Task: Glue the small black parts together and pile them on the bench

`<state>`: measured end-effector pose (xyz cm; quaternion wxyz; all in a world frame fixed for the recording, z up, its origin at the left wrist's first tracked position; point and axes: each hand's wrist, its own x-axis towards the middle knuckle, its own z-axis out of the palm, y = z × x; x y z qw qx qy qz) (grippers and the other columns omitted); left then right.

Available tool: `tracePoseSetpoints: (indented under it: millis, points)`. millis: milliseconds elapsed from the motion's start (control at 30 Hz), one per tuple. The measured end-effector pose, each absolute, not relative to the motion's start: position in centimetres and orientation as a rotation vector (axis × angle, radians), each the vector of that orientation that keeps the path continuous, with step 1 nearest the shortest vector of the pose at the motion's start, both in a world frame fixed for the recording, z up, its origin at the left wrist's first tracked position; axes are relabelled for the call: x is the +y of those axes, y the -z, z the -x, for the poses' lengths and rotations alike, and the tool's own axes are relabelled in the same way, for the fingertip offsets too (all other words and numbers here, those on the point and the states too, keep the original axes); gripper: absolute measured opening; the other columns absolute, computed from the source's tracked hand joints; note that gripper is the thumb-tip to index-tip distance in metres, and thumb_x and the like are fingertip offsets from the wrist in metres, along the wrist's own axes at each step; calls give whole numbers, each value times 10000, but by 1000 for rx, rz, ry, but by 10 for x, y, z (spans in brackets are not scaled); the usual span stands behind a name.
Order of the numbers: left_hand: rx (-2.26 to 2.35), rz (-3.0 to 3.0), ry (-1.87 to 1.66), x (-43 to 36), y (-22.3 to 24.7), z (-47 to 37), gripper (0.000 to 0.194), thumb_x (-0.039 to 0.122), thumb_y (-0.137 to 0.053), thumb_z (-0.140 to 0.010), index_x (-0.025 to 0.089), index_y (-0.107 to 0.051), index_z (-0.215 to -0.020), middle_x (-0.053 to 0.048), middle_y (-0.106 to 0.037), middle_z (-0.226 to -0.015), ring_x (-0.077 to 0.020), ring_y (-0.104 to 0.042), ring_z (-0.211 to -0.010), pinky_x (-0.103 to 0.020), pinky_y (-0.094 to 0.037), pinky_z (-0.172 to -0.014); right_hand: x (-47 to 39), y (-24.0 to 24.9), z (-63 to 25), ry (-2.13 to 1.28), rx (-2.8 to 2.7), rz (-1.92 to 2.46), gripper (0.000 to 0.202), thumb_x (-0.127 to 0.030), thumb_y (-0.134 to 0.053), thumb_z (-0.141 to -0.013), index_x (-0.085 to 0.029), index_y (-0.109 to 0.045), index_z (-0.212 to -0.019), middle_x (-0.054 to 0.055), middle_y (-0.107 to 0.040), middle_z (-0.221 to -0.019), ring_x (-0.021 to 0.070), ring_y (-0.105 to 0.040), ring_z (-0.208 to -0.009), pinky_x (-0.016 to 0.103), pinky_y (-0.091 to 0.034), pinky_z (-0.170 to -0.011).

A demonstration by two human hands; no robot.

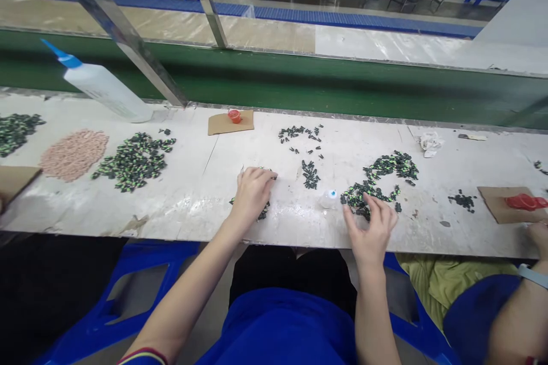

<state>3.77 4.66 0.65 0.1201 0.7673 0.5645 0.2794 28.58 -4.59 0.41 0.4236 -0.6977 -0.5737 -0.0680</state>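
My left hand [253,189] is closed over the table, its fingers bent together and pointing right. A dark speck shows by its fingertips, too small to name. Partly hidden beneath this hand lies a small group of black pieces [264,212]. My right hand [373,225] has thumb and fingers apart at the near edge of a heap of small black-and-green pieces [357,195]. No piece can be made out between them. Just left of that hand stands a small clear bottle with a blue tip [329,199]. Between my hands, farther back, is a cluster of black pieces [310,174].
More black pieces [295,132] lie scattered behind. To the left are a black-and-green heap [135,162], pink pieces [73,155] and a tilted white bottle [107,91]. A red cup [234,116] sits on cardboard. At right, another person's hand [538,236] is near a red item [526,201].
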Motion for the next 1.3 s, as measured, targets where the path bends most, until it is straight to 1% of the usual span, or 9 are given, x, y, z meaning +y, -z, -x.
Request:
tracePoseSetpoints:
  millis: [100,200,300,400,500,667,867,1000,1300]
  points:
    - [1626,-2353,-768,66,1,-38,240,84,-529,-810,241,-705,-851,-87,-718,-950,-304,-537,-970,-441,-417,-780,-37,3,-266,67,-1548,1758,551,-540,-644,-794,-185,-564,-1207,157,-559,-1116,336,-448,-1091,546,-450,-908]
    - [1586,-2388,-739,76,5,-38,210,102,-545,-805,240,-692,-746,-82,-708,-926,-300,-522,-969,-439,-423,-784,-29,9,-253,-42,-1598,1704,379,-480,-601,-841,-197,-586,-1092,153,-578,-1111,334,-443,-1123,554,-420,-955]
    - [1518,-2372,-723,74,1,-36,174,133,-552,-826,228,-681,-759,-76,-703,-916,-284,-531,-958,-429,-431,-811,-27,8,-252,-223,-1515,1637,273,-426,-581,-856,-202,-564,-1011,149,-621,-1120,323,-474,-1172,529,-427,-967]
    - [1406,-2329,-687,56,-7,-40,156,153,-532,-860,212,-676,-866,-72,-702,-913,-268,-559,-946,-411,-441,-811,-34,1,-256,-558,-1339,1619,314,-442,-629,-815,-202,-532,-992,124,-687,-1002,279,-634,-972,433,-525,-819]
    - [1258,-2269,-632,28,-9,-49,134,195,-539,-881,222,-669,-904,-50,-706,-916,-241,-596,-920,-397,-449,-828,-42,-6,-259,-752,-1223,1556,329,-445,-707,-743,-202,-574,-922,68,-716,-853,224,-675,-751,335,-544,-670]
    - [1233,-2227,-709,-2,3,-60,115,177,-592,-852,225,-685,-897,-62,-714,-961,-241,-616,-961,-398,-467,-838,-49,-3,-259,-665,-955,1437,319,-438,-755,-665,-183,-669,-838,55,-718,-797,212,-662,-704,309,-521,-633]
    - [1275,-2074,-794,-5,11,-59,122,169,-641,-821,237,-684,-912,-40,-750,-903,-223,-682,-879,-373,-497,-799,-45,5,-253,-789,-837,1433,310,-484,-657,-735,-182,-609,-688,-22,-574,-534,123,-493,-440,250,-405,-442]
    - [1320,-2013,-828,-4,11,-59,129,185,-684,-799,236,-672,-917,-26,-772,-888,-228,-715,-873,-386,-489,-833,-42,-2,-245,-787,-962,1510,312,-457,-670,-717,-188,-565,-597,-32,-534,-504,120,-478,-469,244,-405,-475]
    - [1348,-2044,-859,-7,11,-59,70,222,-683,-824,241,-688,-890,-17,-781,-884,-219,-720,-874,-387,-460,-852,-42,-4,-243,-795,-1044,1585,304,-451,-648,-733,-183,-586,-605,-27,-541,-523,124,-461,-502,238,-391,-484]
